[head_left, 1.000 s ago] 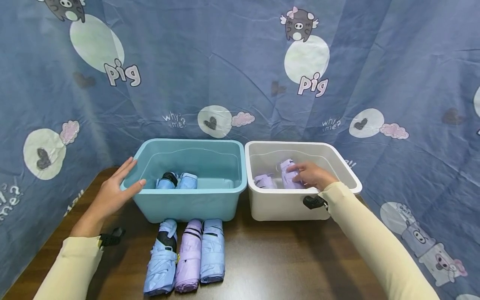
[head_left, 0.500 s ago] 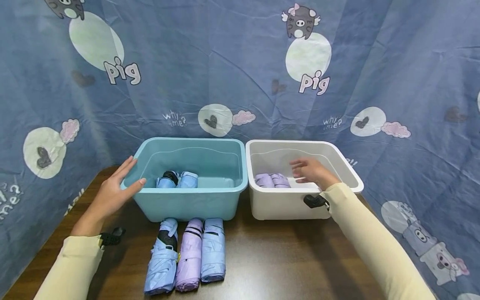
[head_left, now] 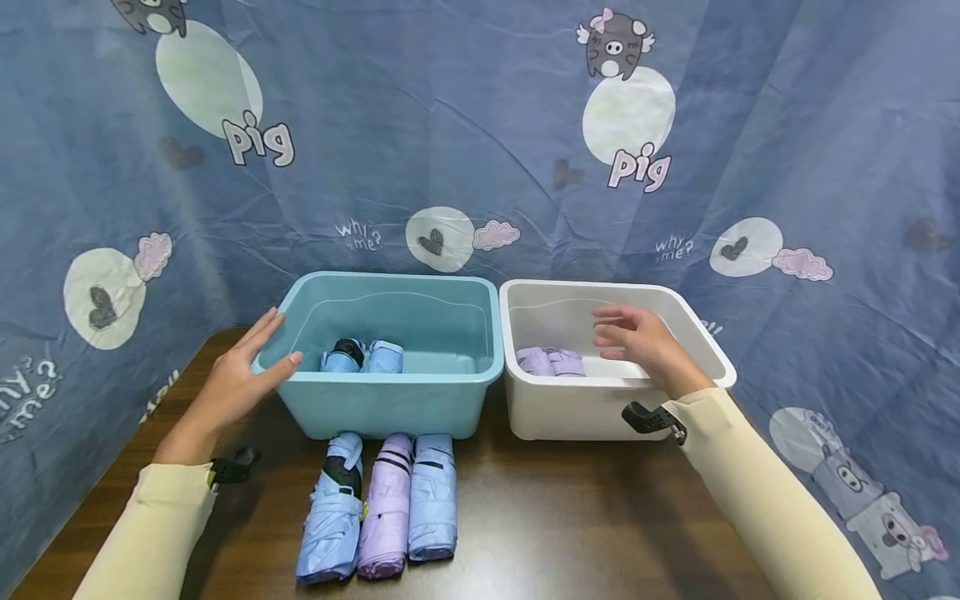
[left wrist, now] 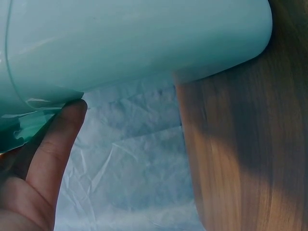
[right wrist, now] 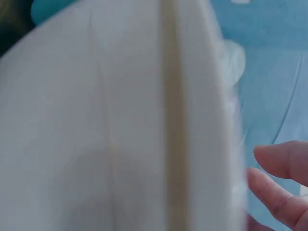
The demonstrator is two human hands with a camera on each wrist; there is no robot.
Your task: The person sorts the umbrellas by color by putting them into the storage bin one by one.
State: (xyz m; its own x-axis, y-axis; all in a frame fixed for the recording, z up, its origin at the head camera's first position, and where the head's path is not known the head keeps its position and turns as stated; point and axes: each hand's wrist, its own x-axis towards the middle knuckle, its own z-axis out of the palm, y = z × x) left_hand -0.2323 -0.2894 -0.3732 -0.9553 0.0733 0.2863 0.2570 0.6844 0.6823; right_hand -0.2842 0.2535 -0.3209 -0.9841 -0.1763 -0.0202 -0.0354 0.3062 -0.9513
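My right hand (head_left: 648, 346) hovers over the white bin (head_left: 577, 412) with its fingers loosely extended and nothing in them. Below it, two purple folded umbrellas (head_left: 551, 362) lie side by side in the left part of that bin. At the teal bin (head_left: 390, 408), my left hand (head_left: 236, 383) rests on the left rim, fingers spread; one finger (left wrist: 57, 149) shows against the bin's wall in the left wrist view. Inside the teal bin are two blue folded umbrellas (head_left: 385, 358), one with a black end. The right wrist view shows mostly the white bin's outside wall.
In front of the teal bin, a row of folded umbrellas lies on the wooden table (head_left: 555, 525): a blue one with a black part (head_left: 330, 533), a purple one (head_left: 386, 517) and another blue one (head_left: 432, 508). A blue printed curtain (head_left: 480, 125) hangs behind the bins.
My right hand has let go of a purple umbrella, which now lies beside the other one in the white bin, and has lifted away. The left hand stays at the teal rim.
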